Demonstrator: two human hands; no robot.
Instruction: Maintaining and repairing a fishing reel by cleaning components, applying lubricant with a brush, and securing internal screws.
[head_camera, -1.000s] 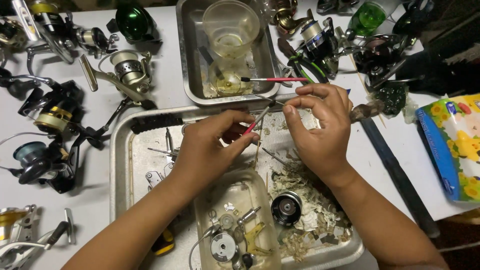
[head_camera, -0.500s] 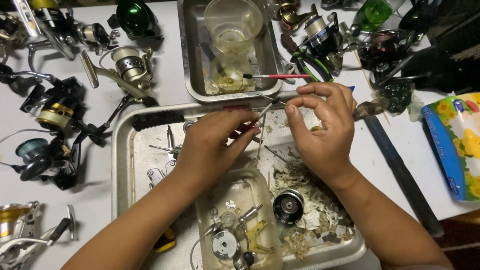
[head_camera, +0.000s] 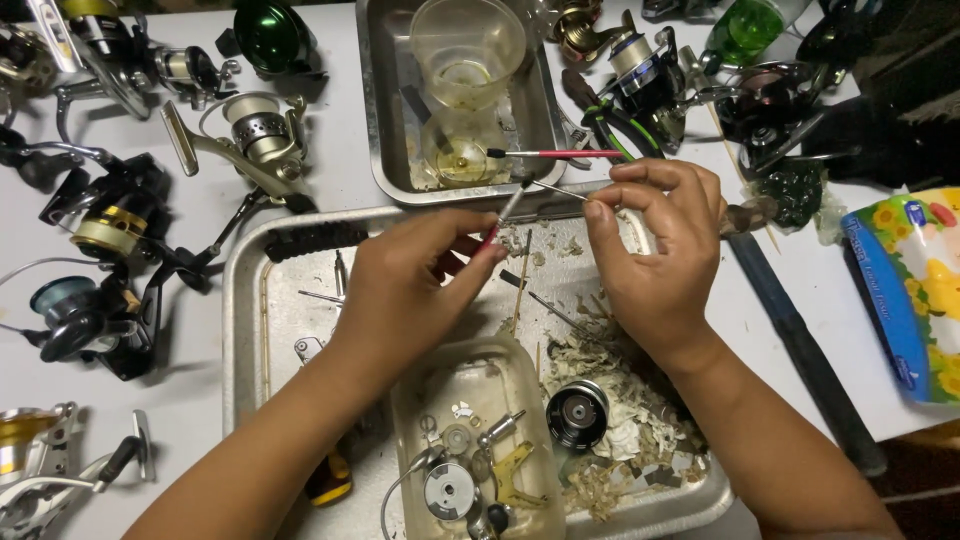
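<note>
1. Both hands are up over the far edge of the big steel tray (head_camera: 245, 330). The left hand (head_camera: 405, 290) has its grip clamped on a small red-handled brush (head_camera: 503, 215), fingers pinched around the handle pencil-style.

2. The right hand (head_camera: 665, 255) has its grip pinched together on a thin metal shaft (head_camera: 560, 190), thumb and forefinger closed on one end of it.

3. The key relation: the shaft's free end sticks out toward 9 o'clock from the right grip, and the brush's long axis runs up toward 1 o'clock from the left grip, so the bristle tip meets the shaft's free end right between the two hands. I can't tell whether they're touching or just beside each other. The left hand is the one nearer the meeting point with its tool.

4. Count: two hands and two brushes, since a second red-handled brush (head_camera: 555, 153) lies across the rim of the smaller steel tray (head_camera: 385, 120) at 12 o'clock. So two steel trays as well.

5. One clear plastic tub (head_camera: 470, 400) of small reel parts sits at 6 o'clock, with one black spool (head_camera: 577, 412) just beside it.

6. Fishing reels (head_camera: 110, 215) crowd the table (head_camera: 330, 180) from 9 to 1 o'clock, several at least, too tangled to count exactly.
</note>
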